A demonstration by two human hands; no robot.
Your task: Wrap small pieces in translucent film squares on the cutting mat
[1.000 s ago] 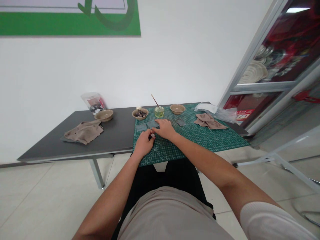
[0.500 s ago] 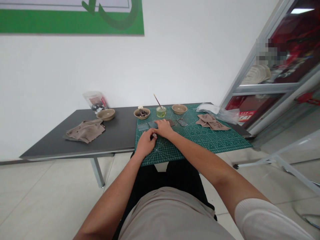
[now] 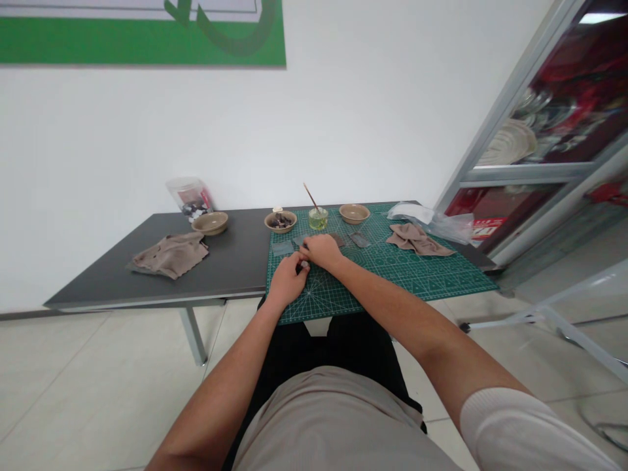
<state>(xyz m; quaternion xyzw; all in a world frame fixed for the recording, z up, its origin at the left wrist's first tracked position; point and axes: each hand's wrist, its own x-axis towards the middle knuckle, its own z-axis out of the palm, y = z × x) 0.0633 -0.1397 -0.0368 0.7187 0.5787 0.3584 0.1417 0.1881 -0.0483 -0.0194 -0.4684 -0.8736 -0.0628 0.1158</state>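
Observation:
My left hand (image 3: pixel 289 280) rests over the near left part of the green cutting mat (image 3: pixel 383 275), its thumb and fingers closed in a pinch. A small pale piece (image 3: pixel 305 264) shows at the fingertips, too small to name. My right hand (image 3: pixel 321 251) meets the left fingertips from above, fingers curled in; whatever it grips is hidden. Just beyond the hands lie flat grey plates (image 3: pixel 282 248) and a brown one (image 3: pixel 337 239), partly covered by the right hand. Another grey plate (image 3: pixel 359 239) lies to the right.
Behind the hands stand a bowl of dark pieces (image 3: pixel 281 222), a glass jar (image 3: pixel 318 220) with a brush (image 3: pixel 310 195), and a brown bowl (image 3: pixel 354 212). Cloths (image 3: pixel 171 255) lie left and right. A plastic tub (image 3: pixel 192 198) and second bowl (image 3: pixel 210 224) are at left, a plastic bag (image 3: pixel 441 222) at right.
The right hand's fingers have curled in more against the left fingertips. The left hand stays in its pinch. The whole view has shifted slightly.

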